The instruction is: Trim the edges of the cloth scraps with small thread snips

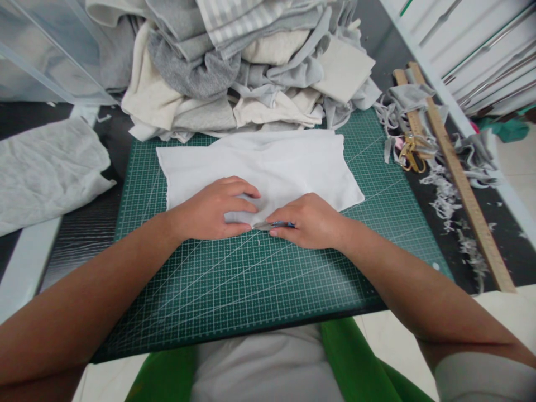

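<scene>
A white cloth (pixel 288 162) lies spread on a green cutting mat (pixel 234 290). My left hand (pixel 213 209) rests on the cloth's near left part, fingers apart, its thumb and fingertips at the near edge. Close beside it, my right hand (pixel 312 222) is closed at the middle of that edge. Between its thumb and fingers shows a small tool (pixel 283 224) with a blue part; a greyish piece beside the fingertips may be its tip or a fold of cloth. Most of the tool is hidden by the hand, so its kind is unclear.
Behind the cloth rises a heap of grey and cream fabric pieces (pixel 201 78). Gold-handled scissors (pixel 412 155), wooden rulers (pixel 460 178) and fabric scraps (pixel 446 192) lie at right. A crumpled white cloth (pixel 50 167) is at left, below a translucent bin (pixel 46 50).
</scene>
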A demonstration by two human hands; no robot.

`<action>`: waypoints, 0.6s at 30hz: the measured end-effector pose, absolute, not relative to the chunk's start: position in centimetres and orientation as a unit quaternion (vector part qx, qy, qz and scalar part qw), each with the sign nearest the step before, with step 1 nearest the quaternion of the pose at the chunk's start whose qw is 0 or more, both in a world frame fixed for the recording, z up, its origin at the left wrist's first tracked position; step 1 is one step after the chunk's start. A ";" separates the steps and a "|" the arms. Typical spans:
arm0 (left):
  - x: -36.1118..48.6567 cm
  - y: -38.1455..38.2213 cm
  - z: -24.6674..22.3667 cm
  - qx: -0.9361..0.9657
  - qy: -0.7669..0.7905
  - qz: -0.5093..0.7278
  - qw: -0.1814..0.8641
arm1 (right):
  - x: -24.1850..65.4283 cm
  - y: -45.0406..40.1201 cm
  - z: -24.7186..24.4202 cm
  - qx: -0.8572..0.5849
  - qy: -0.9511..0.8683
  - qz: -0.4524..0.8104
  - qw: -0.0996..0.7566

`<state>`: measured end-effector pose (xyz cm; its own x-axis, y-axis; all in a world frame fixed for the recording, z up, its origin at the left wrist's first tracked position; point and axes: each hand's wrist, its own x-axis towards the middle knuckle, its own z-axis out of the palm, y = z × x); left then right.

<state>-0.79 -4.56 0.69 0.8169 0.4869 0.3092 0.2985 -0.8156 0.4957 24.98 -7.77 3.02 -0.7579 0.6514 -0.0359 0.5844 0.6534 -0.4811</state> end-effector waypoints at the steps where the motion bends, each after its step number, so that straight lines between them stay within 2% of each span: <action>1: -0.8 -4.6 0.7 0.928 0.211 0.217 0.217 | 25.0 -7.8 3.0 -0.342 -0.906 0.240 0.071; 18: -0.8 -4.5 0.7 0.930 0.210 0.212 0.216 | 24.6 -7.8 3.3 -0.345 -0.909 0.229 0.043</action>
